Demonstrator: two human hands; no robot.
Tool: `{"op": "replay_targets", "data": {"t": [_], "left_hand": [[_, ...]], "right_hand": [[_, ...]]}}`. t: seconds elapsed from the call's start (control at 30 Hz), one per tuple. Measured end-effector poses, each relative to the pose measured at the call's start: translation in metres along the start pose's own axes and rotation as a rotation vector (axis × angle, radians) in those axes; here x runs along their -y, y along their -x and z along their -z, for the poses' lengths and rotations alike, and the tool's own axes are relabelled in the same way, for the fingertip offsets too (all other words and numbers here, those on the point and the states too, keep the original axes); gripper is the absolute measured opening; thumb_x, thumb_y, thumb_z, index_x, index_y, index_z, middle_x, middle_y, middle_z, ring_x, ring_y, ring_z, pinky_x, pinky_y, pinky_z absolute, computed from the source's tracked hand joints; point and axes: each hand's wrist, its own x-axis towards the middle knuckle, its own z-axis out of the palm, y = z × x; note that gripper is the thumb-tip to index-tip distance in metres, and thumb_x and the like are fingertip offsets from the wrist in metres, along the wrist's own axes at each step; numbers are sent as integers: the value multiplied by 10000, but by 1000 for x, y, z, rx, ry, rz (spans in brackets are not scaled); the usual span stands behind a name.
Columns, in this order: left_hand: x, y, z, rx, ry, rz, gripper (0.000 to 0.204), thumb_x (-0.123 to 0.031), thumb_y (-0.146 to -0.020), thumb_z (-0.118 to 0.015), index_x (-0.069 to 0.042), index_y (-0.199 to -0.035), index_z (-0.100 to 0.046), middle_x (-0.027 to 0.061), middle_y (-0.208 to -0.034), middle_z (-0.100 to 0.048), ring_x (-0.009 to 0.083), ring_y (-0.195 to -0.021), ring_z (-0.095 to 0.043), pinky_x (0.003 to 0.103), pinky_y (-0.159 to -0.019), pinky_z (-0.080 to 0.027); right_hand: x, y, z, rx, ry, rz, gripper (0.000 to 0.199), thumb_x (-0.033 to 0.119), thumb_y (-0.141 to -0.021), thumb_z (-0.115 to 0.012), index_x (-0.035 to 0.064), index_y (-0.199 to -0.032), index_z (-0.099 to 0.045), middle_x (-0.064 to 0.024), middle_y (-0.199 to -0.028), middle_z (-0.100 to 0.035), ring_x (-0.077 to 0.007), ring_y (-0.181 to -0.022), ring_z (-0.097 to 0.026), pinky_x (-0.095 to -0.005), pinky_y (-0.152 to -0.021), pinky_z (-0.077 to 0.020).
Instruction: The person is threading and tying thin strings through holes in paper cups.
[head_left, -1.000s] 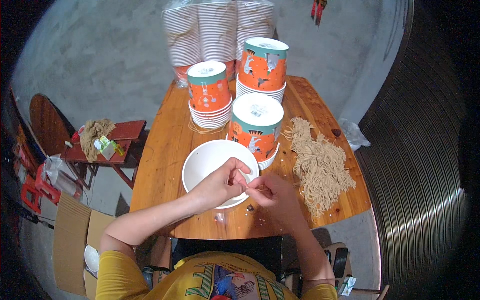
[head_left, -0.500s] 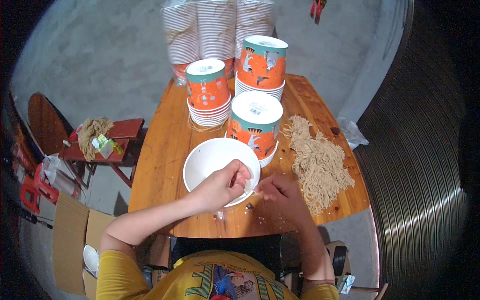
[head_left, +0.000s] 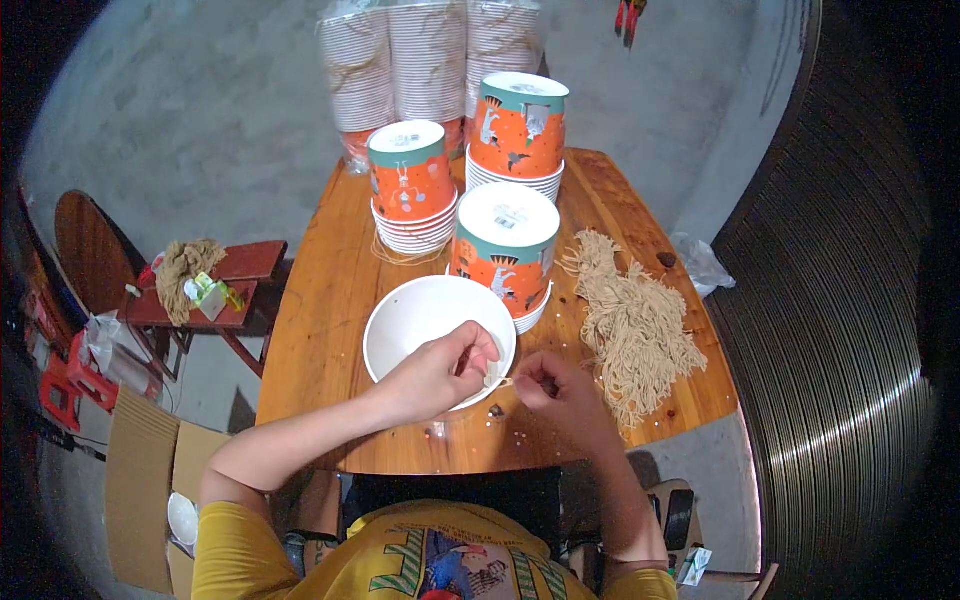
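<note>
A white paper bucket (head_left: 405, 330) stands mouth up at the near middle of the wooden table. My left hand (head_left: 445, 370) reaches over it, thumb and fingers pinched together just inside its near right rim. Outside that rim is my right hand (head_left: 562, 392), fingers curled in a pinch. A short length of thin pale cord (head_left: 506, 382) spans the small gap between both hands, across the rim. My left fingertips hide where the cord meets the bucket wall. Beside my right hand lies a loose heap of tan cords (head_left: 640, 330).
Upside-down stacks of orange and green printed buckets stand behind: a near stack (head_left: 505, 250), a left stack (head_left: 410, 185) and a taller stack (head_left: 517, 130). Wrapped bucket stacks (head_left: 400, 70) rise at the back. A red bench (head_left: 245, 262) and cardboard box (head_left: 140, 480) are left.
My right hand has moved slightly right, away from the rim, and the cord between the hands shows more. My left hand stays at the rim. The view has shifted slightly.
</note>
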Motion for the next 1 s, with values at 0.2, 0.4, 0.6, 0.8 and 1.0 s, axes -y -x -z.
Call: {"op": "replay_targets", "data": {"t": [0.2, 0.4, 0.6, 0.8, 1.0], "left_hand": [[-14, 0, -2, 125, -36, 87, 117, -91, -851, -588, -15, -938, -570, 3, -707, -509, 98, -654, -495, 264, -610, -444], [2, 0, -10, 32, 91, 27, 111, -133, -887, -591, -24, -866, -579, -6, -696, -515, 75, -639, -468, 250, -589, -427], [-1, 1, -9, -2, 87, 22, 88, -114, -887, -586, -30, -862, -574, -22, -693, -507, 56, -642, -452, 231, -598, -412], [-1, 1, -10, 7, 134, 56, 95, -106, -899, -570, -27, -846, -563, -33, -695, -503, 53, -646, -450, 227, -595, -405], [-5, 2, -9, -12, -2, 8, 150, -142, -899, -587, -9, -845, -543, 25, -685, -513, 108, -633, -485, 278, -601, -424]], "right_hand": [[0, -2, -5, -97, -63, 86, 218, 235, -857, -636, 68, -995, -612, -79, -884, -662, -190, -800, -634, -326, -746, -503], [2, -1, -10, -140, -93, 89, 208, 226, -865, -630, 65, -995, -606, -82, -865, -653, -184, -760, -634, -334, -720, -510], [-6, 2, -24, -137, -460, 105, 215, 62, -882, -568, 55, -1072, -468, 19, -681, -504, -65, -626, -513, -209, -568, -407], [5, 3, -29, -116, -521, 66, 246, 61, -892, -564, 67, -1088, -415, -16, -678, -544, -70, -564, -519, -211, -515, -396], [-4, 2, -28, -98, -329, 147, 148, 107, -928, -522, 67, -1054, -457, -18, -668, -543, -72, -560, -521, -218, -497, -394]]}}
